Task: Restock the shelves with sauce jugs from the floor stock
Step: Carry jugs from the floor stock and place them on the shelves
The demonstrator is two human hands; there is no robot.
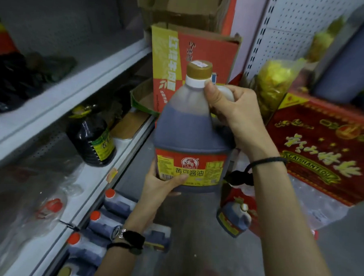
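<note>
Starting at far left with two white shelves [78, 77], one above the other: on the upper, a heap of dark bags [11, 82]; on the lower, one dark bottle [91, 137] with a yellow-green label, leaning, and nearer the camera clear plastic wrap [53, 205] over something red-capped, too blurred to count. Below the lower shelf, a row of stocked jugs [118, 204] packed close, three orange caps and one gold cap counted, one more jug half hidden behind the left forearm. In the middle, one sauce jug [190, 138] held upright in the air beside the shelves, clear of the floor: gold cap, white collar, red and yellow label facing the camera. Under its base the left hand [161, 185], cupping it with the thumb laid across the label's lower edge; one watch on that wrist. Round the handle beside the neck the right hand [231, 111], fingers wrapped about it, thumb against the white collar; one black cord on that wrist. Behind the jug, one red and yellow carton [194, 54] standing on end, one brown cardboard box [179, 7] above it. Down to the right, one floor jug [233, 220] on the grey floor. Further right, one bag of yellow contents [279, 79] and one red carton [328, 149] with gold lettering.
</note>
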